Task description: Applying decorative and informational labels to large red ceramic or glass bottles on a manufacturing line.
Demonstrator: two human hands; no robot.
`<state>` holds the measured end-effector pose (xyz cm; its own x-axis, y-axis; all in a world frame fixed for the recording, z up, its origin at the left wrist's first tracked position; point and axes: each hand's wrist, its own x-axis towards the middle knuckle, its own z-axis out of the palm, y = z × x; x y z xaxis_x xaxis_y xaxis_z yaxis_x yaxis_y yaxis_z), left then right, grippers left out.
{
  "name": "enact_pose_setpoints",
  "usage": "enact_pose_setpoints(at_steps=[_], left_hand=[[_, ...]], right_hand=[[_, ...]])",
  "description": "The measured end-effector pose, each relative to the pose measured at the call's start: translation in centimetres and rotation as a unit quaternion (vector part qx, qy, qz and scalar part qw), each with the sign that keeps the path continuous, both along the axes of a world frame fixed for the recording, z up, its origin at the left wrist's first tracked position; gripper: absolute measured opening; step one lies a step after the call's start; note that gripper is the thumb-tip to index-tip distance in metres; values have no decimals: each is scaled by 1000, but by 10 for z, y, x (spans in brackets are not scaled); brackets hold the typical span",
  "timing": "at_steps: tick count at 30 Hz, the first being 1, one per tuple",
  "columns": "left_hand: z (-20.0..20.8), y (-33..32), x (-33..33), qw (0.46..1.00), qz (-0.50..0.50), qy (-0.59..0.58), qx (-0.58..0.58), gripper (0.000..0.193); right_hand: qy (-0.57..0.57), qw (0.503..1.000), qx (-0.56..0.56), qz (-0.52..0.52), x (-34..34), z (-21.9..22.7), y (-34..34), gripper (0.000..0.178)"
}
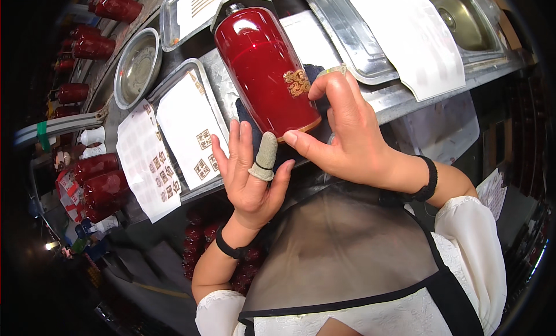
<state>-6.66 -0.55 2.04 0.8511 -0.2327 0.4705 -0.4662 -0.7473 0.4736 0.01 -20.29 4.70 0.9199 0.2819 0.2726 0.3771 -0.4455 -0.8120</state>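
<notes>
Glossy red lacquered metal flask with gold emblem (266,69): lying on dark cloth (246,113) on the metal surface (399,95). Right hand (347,133) grip closed on its base; left hand (252,174) open, fingertips touching. Adjacent: decal sheets in steel tray (200,75), round steel bowl (137,66), further red flasks (98,185).

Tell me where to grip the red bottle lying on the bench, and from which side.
Grip the red bottle around its smooth mid-body, above the gold emblem, coming from its left, probably. It lies tilted, neck away, base toward the person; the right hand already covers the right flank and base rim, and the left hand sits open just below.
</notes>
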Motion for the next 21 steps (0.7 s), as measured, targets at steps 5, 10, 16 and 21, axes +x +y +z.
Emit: enact_pose_setpoints(at_steps=[5, 10, 16, 21], left_hand=[[1, -5, 2, 999, 0, -22, 27, 47], [6, -6, 4, 999, -7, -29, 39, 44], [10, -9, 5, 998, -4, -29, 54, 42], [12, -13, 8, 997, -3, -35, 62, 39]], right_hand=[[28, 999, 16, -2, 0, 1, -2, 51], [83, 996, 38, 11, -1, 3, -6, 44], [118, 988, 91, 35, 2, -2, -15, 39], [128, 989, 70, 19, 0, 7, -10, 36]])
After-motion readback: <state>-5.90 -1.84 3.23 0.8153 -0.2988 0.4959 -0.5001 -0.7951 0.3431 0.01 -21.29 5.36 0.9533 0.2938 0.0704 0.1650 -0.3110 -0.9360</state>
